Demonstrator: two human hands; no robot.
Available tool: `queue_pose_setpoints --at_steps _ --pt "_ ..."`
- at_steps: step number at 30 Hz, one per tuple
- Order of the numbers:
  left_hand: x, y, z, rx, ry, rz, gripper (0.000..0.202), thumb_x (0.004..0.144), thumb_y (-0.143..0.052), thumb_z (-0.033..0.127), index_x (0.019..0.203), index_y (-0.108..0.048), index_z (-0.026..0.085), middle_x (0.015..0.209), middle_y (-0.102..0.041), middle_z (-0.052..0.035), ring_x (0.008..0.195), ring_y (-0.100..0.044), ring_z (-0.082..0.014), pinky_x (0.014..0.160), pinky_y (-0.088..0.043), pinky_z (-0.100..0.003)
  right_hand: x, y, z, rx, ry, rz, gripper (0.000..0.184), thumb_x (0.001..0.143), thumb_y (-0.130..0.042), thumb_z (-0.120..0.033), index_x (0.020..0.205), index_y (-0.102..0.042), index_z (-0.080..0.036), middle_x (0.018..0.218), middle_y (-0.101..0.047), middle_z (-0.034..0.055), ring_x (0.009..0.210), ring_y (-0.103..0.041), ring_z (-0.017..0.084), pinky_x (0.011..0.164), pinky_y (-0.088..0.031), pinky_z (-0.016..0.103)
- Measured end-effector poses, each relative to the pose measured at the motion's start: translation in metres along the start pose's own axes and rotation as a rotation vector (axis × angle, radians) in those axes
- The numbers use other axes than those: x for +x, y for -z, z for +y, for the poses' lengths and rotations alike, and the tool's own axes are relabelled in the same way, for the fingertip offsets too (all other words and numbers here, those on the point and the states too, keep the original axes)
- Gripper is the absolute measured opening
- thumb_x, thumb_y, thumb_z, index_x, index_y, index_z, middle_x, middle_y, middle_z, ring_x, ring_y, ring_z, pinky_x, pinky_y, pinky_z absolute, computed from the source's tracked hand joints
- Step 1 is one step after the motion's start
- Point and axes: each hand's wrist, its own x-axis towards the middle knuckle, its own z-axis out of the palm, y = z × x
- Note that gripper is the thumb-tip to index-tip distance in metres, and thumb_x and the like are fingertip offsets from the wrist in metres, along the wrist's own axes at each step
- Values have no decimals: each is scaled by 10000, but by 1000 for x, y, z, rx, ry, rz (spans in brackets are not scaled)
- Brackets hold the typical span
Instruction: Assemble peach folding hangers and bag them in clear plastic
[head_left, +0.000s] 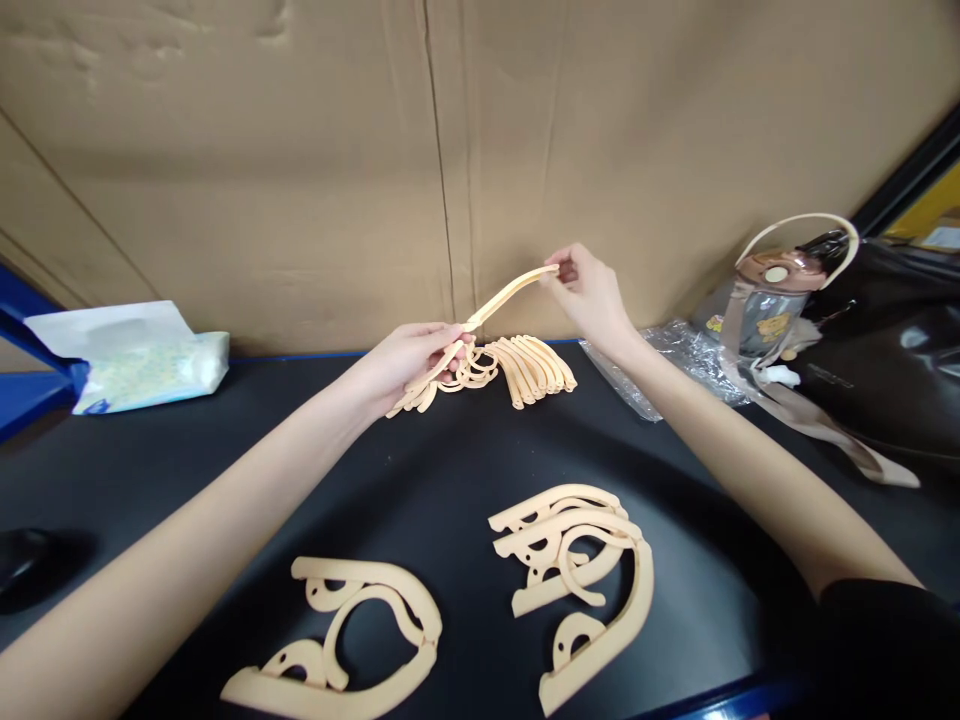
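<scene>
My left hand [409, 362] is closed round the lower end of a thin beige plastic hanger piece [504, 296], held edge-on above the black table [450, 470]. My right hand [589, 293] pinches its upper end near the cardboard wall. Just behind my left hand lies a fanned row of several more such pieces [529, 368]. Nearer me, one flat curved hanger frame [352, 640] lies at the left and a small stack of them [581, 575] at the right.
A cardboard sheet [450, 150] stands along the back. A white tissue pack [139, 365] lies at the far left on a blue shelf edge. Crumpled clear plastic [675, 365], a grey bottle with a handle [772, 300] and a black bag [892, 360] fill the right.
</scene>
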Motion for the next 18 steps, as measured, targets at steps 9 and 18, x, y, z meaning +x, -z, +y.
queue_pose_setpoints --at_steps 9,18 --pt "-4 2 -2 100 -20 98 189 967 -605 273 843 -617 130 739 -628 20 545 -555 -75 466 -428 -186 -34 -20 -30 -498 425 -368 214 1006 -450 -226 1014 -639 -125 876 -737 114 719 -650 214 579 -270 299" --pt "-12 -28 -15 139 98 -16 237 978 -596 349 1085 -626 139 908 -655 -22 666 -619 -112 573 -545 -252 -49 -31 -46 -648 528 -375 286 989 -335 -58 1113 -586 -117 1020 -720 126 836 -679 210 546 -233 305"
